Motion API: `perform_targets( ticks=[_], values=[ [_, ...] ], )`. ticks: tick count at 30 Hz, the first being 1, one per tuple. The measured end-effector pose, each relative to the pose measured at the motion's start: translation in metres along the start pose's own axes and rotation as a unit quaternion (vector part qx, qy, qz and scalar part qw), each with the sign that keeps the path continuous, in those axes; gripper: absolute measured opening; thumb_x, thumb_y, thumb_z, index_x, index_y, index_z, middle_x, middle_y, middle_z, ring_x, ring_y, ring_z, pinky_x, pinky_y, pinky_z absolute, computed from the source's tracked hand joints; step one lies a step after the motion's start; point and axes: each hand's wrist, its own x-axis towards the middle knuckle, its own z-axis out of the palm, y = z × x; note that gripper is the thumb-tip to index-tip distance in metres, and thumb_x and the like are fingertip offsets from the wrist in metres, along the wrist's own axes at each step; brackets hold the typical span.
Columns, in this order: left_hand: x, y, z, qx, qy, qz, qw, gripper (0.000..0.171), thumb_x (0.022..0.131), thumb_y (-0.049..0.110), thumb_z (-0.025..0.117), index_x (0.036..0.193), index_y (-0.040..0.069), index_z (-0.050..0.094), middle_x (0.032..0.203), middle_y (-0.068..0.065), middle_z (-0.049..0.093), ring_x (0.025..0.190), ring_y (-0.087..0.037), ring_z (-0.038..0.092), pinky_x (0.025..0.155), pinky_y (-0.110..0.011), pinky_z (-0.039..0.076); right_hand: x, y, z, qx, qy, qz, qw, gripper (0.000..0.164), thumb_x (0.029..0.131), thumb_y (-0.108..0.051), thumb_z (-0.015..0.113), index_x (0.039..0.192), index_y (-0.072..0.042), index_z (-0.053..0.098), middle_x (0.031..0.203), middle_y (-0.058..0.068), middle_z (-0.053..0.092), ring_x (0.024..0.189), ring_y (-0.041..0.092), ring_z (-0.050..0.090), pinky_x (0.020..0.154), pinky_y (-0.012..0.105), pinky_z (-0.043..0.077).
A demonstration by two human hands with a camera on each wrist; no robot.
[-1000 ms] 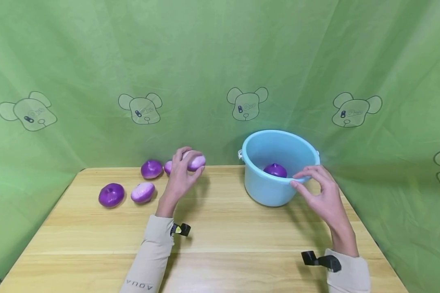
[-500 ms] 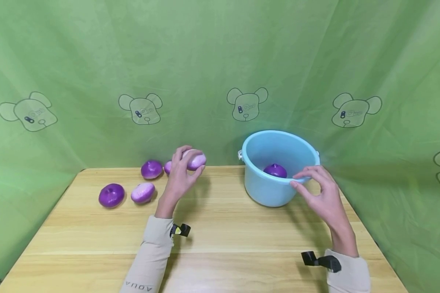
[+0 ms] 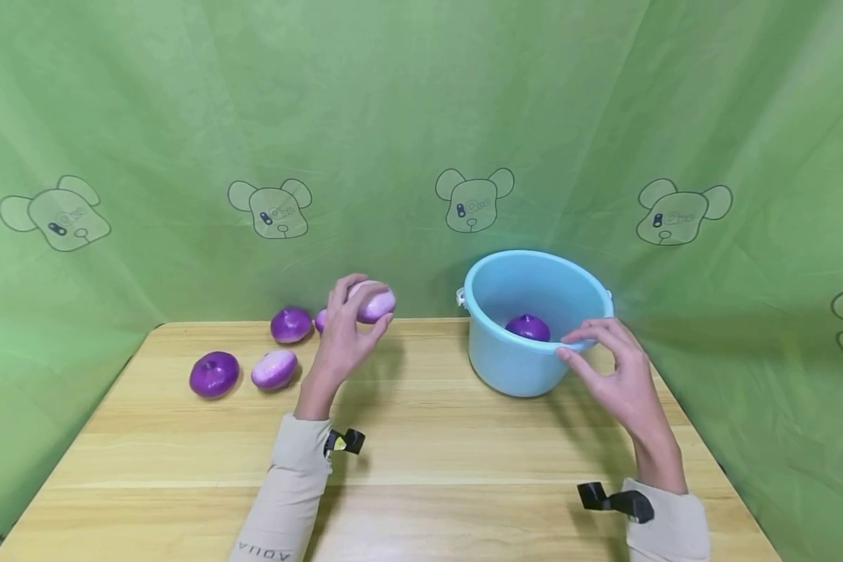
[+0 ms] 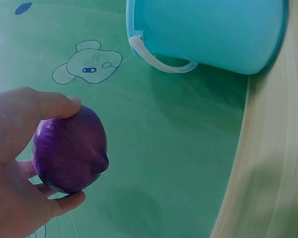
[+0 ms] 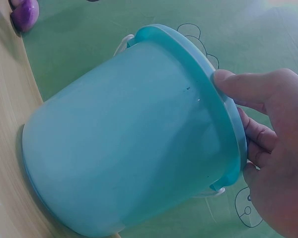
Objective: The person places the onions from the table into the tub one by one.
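My left hand (image 3: 340, 336) pinches a purple onion (image 3: 375, 303) between thumb and fingers, above the back edge of the table. Its pale lilac side faces the head camera. In the left wrist view the onion (image 4: 72, 151) shows dark purple skin and a small pointed tip. With thumb and fingers my right hand (image 3: 621, 375) grips the front right rim of a light blue bucket (image 3: 516, 371), which stands upright. Another purple onion (image 3: 528, 328) lies inside it. The right wrist view has the thumb outside the bucket (image 5: 124, 134) and the fingers over its rim.
Left of my left hand, several onions lie on the wooden table (image 3: 421, 453): a dark one (image 3: 214, 375), a pale-sided one (image 3: 274, 369), a purple one (image 3: 291, 325) and one partly hidden by the hand. A green curtain (image 3: 365, 117) surrounds the table's back and sides.
My left hand has risen slightly with the onion in its grip. The right hand and the bucket stay where they were.
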Motion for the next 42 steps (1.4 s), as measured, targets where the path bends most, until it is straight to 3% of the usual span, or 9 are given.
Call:
perform_targets(
  ticks=[42],
  values=[
    [0.0, 0.027, -0.019, -0.024, 0.029, 0.046, 0.9982, 0.045, 0.086, 0.014, 0.082, 0.128, 0.016, 0.067, 0.145, -0.015, 0.046, 0.132, -0.034, 0.046, 0.105, -0.053, 0.049, 0.0, -0.002, 0.001, 0.003, 0.003, -0.003, 1.0, 0.022, 0.083, -0.002, 0.084, 0.103, -0.007, 0.075, 0.119, 0.007, 0.064, 0.117, 0.004, 0.047, 0.105, 0.023, 0.033]
  ],
)
